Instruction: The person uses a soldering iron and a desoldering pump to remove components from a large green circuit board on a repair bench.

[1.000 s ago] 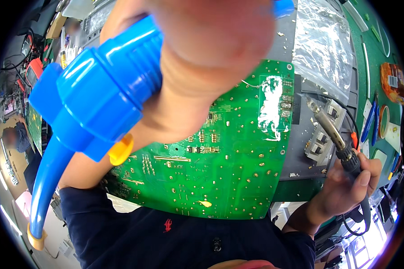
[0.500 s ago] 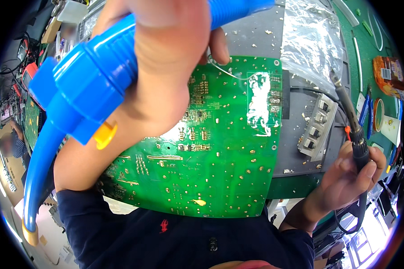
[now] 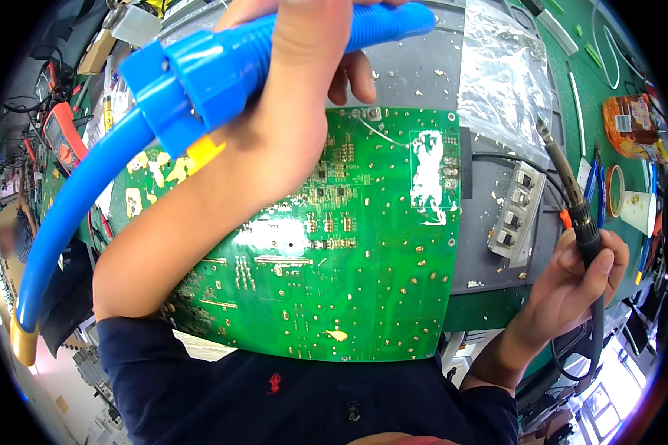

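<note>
Circuit board on the bench, paper cup right.

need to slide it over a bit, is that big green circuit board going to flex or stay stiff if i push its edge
The green circuit board probably stays stiff: it lies flat as one broad panel with straight edges. It looks light for its size, being thin, so a push would likely slide it across the grey sheet. Its solder points look delicate. The right hand holds a soldering iron beside it.
</note>
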### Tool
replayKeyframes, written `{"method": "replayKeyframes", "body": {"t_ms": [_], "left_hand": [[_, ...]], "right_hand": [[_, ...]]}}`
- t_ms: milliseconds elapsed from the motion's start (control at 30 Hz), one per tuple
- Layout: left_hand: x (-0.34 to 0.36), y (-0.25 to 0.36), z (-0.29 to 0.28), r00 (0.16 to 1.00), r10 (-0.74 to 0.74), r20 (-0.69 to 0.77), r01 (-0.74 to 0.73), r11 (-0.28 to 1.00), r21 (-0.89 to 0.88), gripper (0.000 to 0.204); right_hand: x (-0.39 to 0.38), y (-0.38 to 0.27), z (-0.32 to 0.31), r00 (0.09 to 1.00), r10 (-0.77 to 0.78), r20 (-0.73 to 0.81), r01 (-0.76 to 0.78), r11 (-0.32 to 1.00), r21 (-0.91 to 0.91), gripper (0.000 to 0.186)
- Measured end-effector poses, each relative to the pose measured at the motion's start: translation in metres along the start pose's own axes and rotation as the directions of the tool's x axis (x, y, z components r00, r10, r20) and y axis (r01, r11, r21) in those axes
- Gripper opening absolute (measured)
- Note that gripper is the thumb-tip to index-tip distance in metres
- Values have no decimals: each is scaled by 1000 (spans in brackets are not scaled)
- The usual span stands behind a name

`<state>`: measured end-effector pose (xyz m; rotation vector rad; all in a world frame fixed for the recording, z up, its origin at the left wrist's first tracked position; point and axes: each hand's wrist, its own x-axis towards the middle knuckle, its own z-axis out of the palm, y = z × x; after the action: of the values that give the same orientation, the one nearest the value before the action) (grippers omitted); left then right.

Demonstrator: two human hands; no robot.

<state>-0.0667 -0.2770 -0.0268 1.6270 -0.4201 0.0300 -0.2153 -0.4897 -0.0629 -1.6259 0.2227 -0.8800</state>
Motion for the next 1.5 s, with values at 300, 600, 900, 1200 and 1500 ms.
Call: {"method": "replayKeyframes", "body": {"t_ms": [300, 600, 900, 1200, 1500], "left_hand": [[-4, 11, -2, 991, -103, -82, 107, 993, 46, 72], [3, 5, -11, 988, -149, 31, 149, 989, 27, 65], [-2, -6, -19, 998, 22, 64, -13, 989, -146, 50], [-3, 0, -21, 998, 24, 61, -19, 996, -90, 54], [-1, 5, -14, 999, 2, 33, -1, 1000, -29, 63]], "right_hand": [[6, 8, -7, 992, -85, 93, 83, 996, 31, 26], [11, 9, -5, 997, -77, -4, 77, 997, 20, 29], [24, -11, 5, 998, -56, -17, 57, 997, 44, 27], [69, -24, 1, 956, 66, 285, -125, 973, 193, 25], [92, -6, -4, 901, 172, 398, -303, 907, 293, 22]]}}
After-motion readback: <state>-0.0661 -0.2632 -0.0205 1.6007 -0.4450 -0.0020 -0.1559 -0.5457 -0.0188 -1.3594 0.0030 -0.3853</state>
